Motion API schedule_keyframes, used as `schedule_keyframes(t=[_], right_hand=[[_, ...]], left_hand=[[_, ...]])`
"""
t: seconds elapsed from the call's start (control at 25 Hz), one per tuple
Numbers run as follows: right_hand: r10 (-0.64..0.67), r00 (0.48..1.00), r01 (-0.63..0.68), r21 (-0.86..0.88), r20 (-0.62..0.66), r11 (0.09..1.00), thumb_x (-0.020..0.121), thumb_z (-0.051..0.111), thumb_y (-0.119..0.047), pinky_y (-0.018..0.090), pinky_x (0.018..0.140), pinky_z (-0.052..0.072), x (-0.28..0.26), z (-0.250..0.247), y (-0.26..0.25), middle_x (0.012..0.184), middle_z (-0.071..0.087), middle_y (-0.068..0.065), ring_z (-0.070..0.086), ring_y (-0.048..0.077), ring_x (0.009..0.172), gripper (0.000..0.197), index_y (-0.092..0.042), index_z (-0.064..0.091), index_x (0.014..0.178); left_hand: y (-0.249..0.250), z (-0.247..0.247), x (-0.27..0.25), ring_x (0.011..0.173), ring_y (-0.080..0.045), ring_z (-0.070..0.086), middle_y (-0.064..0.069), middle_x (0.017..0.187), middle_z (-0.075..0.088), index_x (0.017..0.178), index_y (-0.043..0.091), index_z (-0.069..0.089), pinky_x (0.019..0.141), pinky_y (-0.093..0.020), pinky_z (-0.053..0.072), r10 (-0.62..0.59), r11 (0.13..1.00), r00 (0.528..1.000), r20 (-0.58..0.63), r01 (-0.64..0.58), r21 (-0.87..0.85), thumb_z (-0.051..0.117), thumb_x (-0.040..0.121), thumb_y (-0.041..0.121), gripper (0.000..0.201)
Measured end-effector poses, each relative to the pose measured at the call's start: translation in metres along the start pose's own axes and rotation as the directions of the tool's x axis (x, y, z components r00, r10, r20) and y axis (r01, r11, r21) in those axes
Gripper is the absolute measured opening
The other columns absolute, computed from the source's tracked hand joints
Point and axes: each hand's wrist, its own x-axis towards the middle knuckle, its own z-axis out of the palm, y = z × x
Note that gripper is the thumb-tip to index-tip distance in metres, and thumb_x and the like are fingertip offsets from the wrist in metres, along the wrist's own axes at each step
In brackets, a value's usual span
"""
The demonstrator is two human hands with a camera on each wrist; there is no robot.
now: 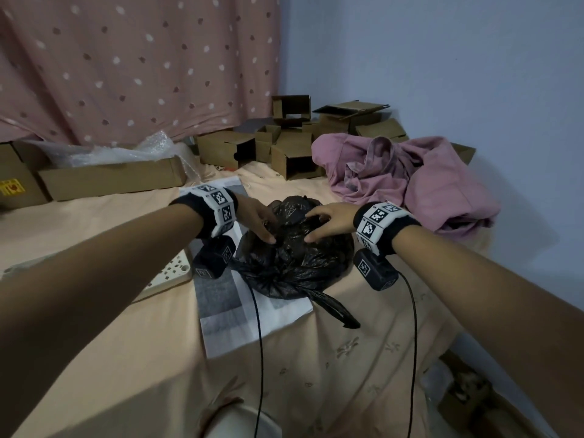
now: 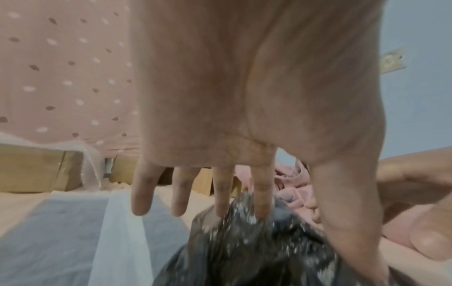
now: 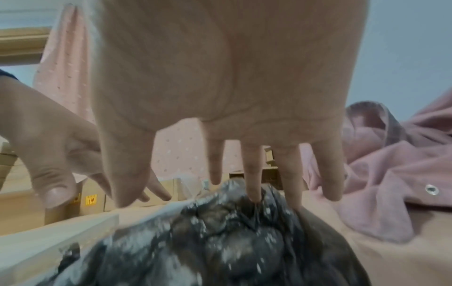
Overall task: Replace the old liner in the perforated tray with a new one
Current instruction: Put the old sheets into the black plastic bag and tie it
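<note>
1. Both hands hover over the black bag (image 1: 294,245) on the bed (image 1: 347,358): the left hand (image 1: 256,221) and right hand (image 1: 328,221) have straight, spread fingers, released, with some fingertips touching the crinkled top and nothing gripped.
2. Task things: the tray (image 1: 172,273) lies at the left, partly under the left forearm, its perforated corner showing. A paper sheet (image 1: 227,314), grey and white, lies under the bag; I judge it to be a liner, but cannot tell whether old or new.
3. Risk: the bag sits on the sheet, so dragging the bag could pull, crease or tear the paper with it.
4. Risk: the bag is thin and bunched, its tail (image 1: 335,308) trailing loose toward the bed's edge; a pinch on one fold alone may let it slip or spill whatever it holds.
5. Risk: the wrist cables (image 1: 259,343) hang across the sheet and could snag it when the arms move.
6. Risk: the left forearm is over the tray and could knock it.
</note>
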Motion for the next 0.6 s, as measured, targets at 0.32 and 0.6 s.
schedule_keyframes(t=[0.32,0.6], right_hand=[[0.099,0.964,-0.064,-0.147,0.246,0.987,0.069,0.078,-0.052,0.033,0.113,0.034,-0.003,0.008,-0.017,0.154,0.034,-0.002,0.038,0.021,0.138,0.100,-0.027,0.027,0.150],[-0.018,0.982,0.035,-0.088,0.186,0.995,0.065,0.086,-0.034,0.035,0.109,0.040,0.022,0.042,-0.022,0.145,0.049,0.001,0.049,0.022,0.130,0.093,-0.018,0.039,0.143]], left_hand=[[0.008,0.021,0.010,0.126,-0.030,0.052,-0.012,0.146,0.046,0.144,0.013,0.038,0.082,-0.033,0.053,-0.197,0.973,0.969,0.152,0.173,0.155,0.050,0.089,0.055,0.070],[0.022,0.049,0.040,0.098,-0.025,0.056,-0.010,0.118,0.052,0.135,0.007,0.044,0.082,-0.033,0.054,-0.024,0.944,0.999,0.045,0.037,-0.329,0.051,0.093,0.006,0.042]])
